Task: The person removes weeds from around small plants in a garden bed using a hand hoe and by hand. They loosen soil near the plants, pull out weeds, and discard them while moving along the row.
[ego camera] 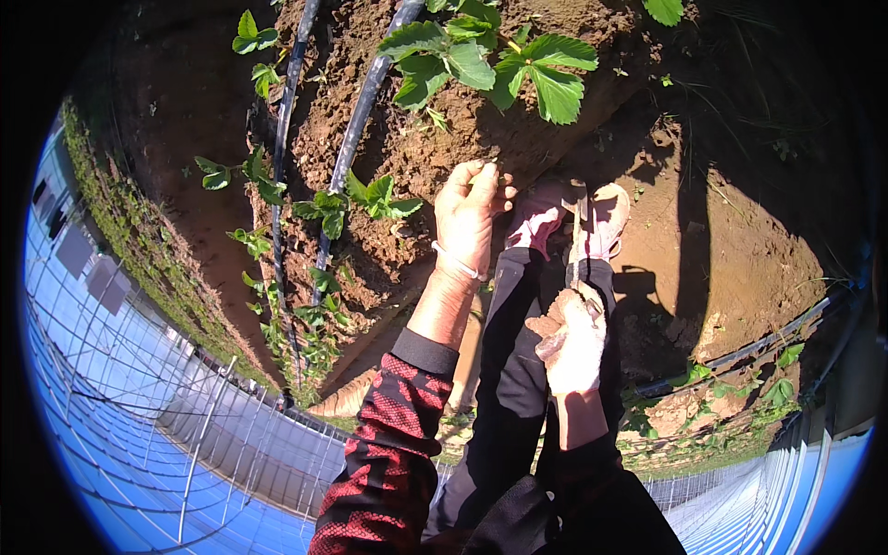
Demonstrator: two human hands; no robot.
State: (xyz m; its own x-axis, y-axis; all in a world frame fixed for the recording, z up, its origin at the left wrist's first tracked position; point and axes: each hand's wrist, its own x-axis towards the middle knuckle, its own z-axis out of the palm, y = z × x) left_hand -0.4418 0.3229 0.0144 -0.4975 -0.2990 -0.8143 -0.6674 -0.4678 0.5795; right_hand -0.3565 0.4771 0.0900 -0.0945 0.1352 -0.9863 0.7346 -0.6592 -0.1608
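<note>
My bare left hand (466,198), with a pale band at the wrist, hangs by the edge of a raised soil bed (416,149). Its fingers are curled in, and a small bit of green plant (475,180) seems to show between them. On my right hand (572,340) is a soiled white work glove, closed around the handle of a narrow hand tool, probably a small hoe (576,232). The tool's far end lies between my shoes. Beyond my left hand grows a leafy strawberry plant (479,66); smaller strawberry plants (381,198) stand to its left.
Two black drip-irrigation hoses (361,111) (283,132) run along the bed. My pink shoes (607,215) stand on the bare soil path (649,277). Another planted row with a hose (756,340) lies to the right. Greenhouse framing (198,451) curves along the lower rim.
</note>
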